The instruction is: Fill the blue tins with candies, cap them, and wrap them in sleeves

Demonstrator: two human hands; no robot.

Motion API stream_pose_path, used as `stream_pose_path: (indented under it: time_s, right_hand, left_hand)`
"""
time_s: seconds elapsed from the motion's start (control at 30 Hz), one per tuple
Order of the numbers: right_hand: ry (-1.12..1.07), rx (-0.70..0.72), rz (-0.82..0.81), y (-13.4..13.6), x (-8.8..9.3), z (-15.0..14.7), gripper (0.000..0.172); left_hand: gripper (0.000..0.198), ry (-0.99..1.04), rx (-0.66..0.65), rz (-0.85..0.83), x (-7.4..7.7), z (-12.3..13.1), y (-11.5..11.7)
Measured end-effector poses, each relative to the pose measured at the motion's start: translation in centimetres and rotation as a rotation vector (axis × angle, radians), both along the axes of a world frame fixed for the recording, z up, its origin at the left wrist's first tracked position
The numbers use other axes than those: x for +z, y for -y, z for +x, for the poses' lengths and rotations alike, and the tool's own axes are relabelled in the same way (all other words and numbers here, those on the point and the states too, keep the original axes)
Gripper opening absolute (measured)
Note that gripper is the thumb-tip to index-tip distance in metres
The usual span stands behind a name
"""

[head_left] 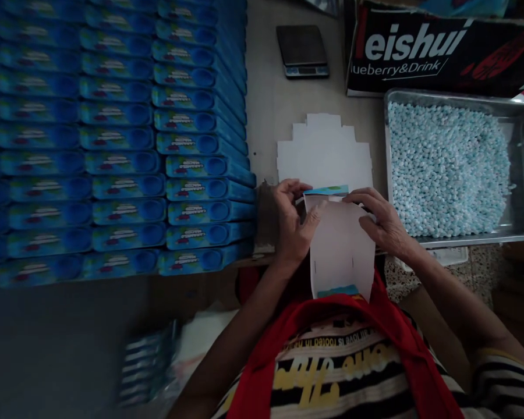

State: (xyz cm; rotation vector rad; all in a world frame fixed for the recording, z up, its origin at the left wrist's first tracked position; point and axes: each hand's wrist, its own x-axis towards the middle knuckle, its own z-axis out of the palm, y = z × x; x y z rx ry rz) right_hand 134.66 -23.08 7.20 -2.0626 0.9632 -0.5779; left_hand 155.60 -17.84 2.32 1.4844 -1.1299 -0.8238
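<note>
Between my hands is a partly folded cardboard box (338, 244), white inside, with a blue-green printed flap standing at its far end. My left hand (293, 218) grips the left far corner, thumb on the inside and fingers around the outer edge. On the other side, my right hand (382, 224) has its fingers curled over the right far corner. The box's near end rests close to my red apron (262, 372). Just beyond it, a flat white carton blank (325, 148) with stepped edges lies on the table.
Rows of stacked blue printed boxes (192, 212) fill the left side. A metal tray (388, 169) of small pale blue and white pieces (448, 169) stands on the right. Behind are a small scale (302, 46) and a black printed carton (410, 52).
</note>
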Motion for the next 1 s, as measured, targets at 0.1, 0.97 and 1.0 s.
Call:
stream_pose_path:
  time_s: [0.1, 0.97, 1.0]
  right_hand:
    - [-0.052, -0.025, -0.011, 0.3, -1.0, 0.2, 0.050]
    - [-0.647, 0.024, -0.146, 5.0, 1.9, 4.5, 0.023]
    - [-0.662, 0.062, -0.172, 5.5, 1.3, 5.1, 0.021]
  left_hand:
    - [0.032, 0.018, 0.005, 0.036, 1.0, -0.5, -0.2]
    - [0.016, 0.716, -0.296, 0.433, 4.4, 1.8, 4.6]
    - [0.014, 0.760, -0.319, 0.454, 4.5, 2.1, 5.2]
